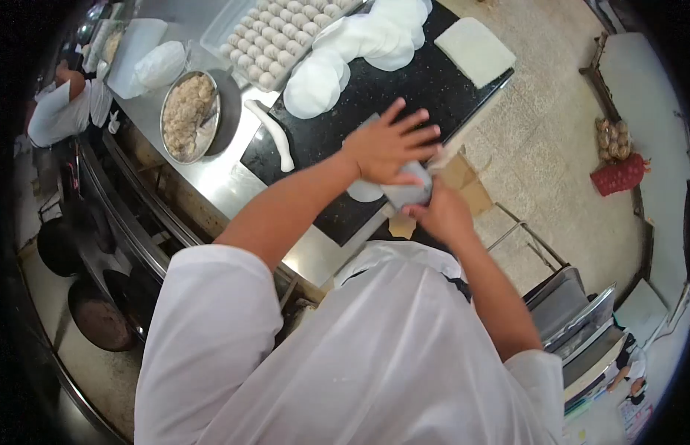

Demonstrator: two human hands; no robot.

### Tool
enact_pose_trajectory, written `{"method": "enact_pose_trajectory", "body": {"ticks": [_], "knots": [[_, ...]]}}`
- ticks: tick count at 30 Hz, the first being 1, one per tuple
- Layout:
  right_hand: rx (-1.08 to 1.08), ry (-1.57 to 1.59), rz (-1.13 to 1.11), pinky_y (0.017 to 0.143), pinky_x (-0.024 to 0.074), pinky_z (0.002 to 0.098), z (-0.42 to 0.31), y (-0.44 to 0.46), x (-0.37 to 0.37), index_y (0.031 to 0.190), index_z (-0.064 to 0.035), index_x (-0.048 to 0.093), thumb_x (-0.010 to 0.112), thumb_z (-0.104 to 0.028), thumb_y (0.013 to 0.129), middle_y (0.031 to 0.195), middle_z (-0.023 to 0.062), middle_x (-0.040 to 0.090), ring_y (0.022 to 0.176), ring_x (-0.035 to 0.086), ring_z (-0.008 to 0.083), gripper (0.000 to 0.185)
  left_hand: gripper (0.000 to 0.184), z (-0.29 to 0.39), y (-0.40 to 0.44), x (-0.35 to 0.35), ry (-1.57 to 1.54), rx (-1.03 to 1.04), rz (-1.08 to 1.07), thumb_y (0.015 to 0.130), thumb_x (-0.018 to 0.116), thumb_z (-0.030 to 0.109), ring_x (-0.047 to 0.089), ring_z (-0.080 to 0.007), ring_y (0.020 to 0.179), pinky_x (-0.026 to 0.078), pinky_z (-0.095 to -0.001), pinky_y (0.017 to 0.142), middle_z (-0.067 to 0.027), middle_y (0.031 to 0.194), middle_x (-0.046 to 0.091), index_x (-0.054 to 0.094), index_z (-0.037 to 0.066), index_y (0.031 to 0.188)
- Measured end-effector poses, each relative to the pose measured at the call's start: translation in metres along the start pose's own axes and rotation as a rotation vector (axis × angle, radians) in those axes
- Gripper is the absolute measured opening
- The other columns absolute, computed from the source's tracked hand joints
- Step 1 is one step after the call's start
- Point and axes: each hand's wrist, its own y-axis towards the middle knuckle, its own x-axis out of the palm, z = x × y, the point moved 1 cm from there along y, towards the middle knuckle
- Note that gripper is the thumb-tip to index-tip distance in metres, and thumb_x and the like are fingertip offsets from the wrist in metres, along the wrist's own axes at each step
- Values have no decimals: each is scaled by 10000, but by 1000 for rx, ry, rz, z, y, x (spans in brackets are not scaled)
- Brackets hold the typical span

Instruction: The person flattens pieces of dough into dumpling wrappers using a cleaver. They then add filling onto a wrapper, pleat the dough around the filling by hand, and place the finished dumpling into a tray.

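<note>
My left hand (393,148) lies flat with fingers spread on top of a broad grey blade that looks like a cleaver (413,194). Its handle end is in my right hand (443,213), whose fingers are wrapped round it; the grip itself is mostly hidden. Part of a thin white dough round (365,191) shows on the black board (315,215) beside the blade. Farther up the board, thin white dough wrappers (313,83) overlap in a spread pile. A rope of white dough (273,137) lies at the board's left edge.
A plastic tray (272,83) of pale round balls stands at the back. Left of the board is a metal bowl (183,122) of beige filling. A white square stack (475,52) sits at the far right corner. Another person (69,107) works at far left; a cardboard box (464,182) is below.
</note>
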Motion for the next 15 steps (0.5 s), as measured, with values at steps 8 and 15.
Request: {"method": "enact_pose_trajectory", "body": {"ticks": [8, 15], "knots": [[-297, -177, 21, 894, 527, 510, 26, -27, 31, 1222, 59, 526, 863, -416, 750, 1123, 376, 643, 1057, 652, 489, 750, 713, 27, -29, 11, -112, -99, 32, 896, 527, 680, 255, -351, 1528, 124, -621, 1227, -68, 1589, 417, 522, 269, 1478], [38, -45, -101, 904, 532, 516, 22, 7, -25, 1262, 33, 537, 836, -404, 774, 1168, 360, 639, 1072, 660, 466, 721, 721, 13, 20, 0, -16, -115, 44, 881, 558, 688, 302, -359, 1505, 161, -626, 1209, -81, 1575, 435, 546, 252, 1455]]}}
